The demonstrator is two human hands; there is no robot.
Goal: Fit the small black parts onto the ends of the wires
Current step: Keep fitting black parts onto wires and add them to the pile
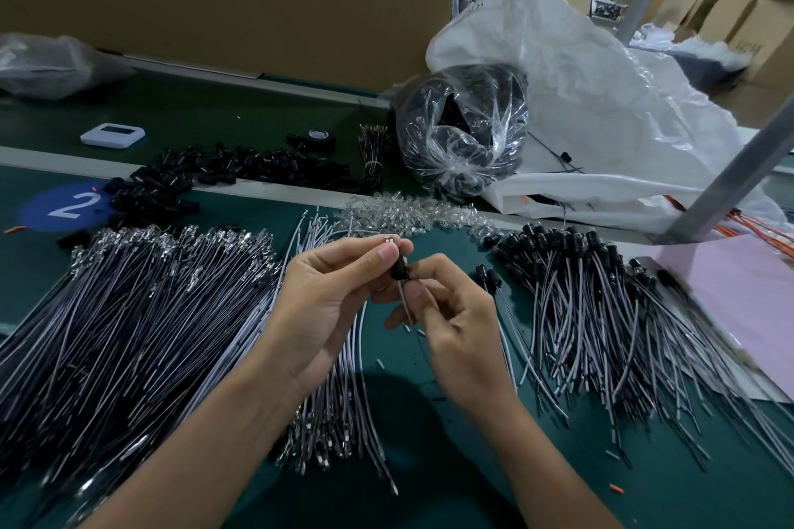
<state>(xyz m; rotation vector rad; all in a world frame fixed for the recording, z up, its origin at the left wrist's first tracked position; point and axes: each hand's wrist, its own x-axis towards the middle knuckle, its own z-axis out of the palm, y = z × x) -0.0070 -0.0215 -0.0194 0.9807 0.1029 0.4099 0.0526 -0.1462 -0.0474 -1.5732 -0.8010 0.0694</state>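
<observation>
1. Left hand (343, 296): thumb and forefinger pinch the metal tip of a wire (407, 307), just above the small black part (400, 269).
2. Right hand (455, 326): fingers curled, pinching the same wire just below the part. The part is threaded on the wire between both hands, above the table (687, 494).
3. Left: pile of bare wires (129, 314). Right: wires with black parts fitted (601, 314).
4. Far side: heap of loose black parts (193, 180) and a clear bag (464, 129) with dark contents.

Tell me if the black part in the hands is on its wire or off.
On: left hand pinches the black part, right hand the wire running out below it.
</observation>
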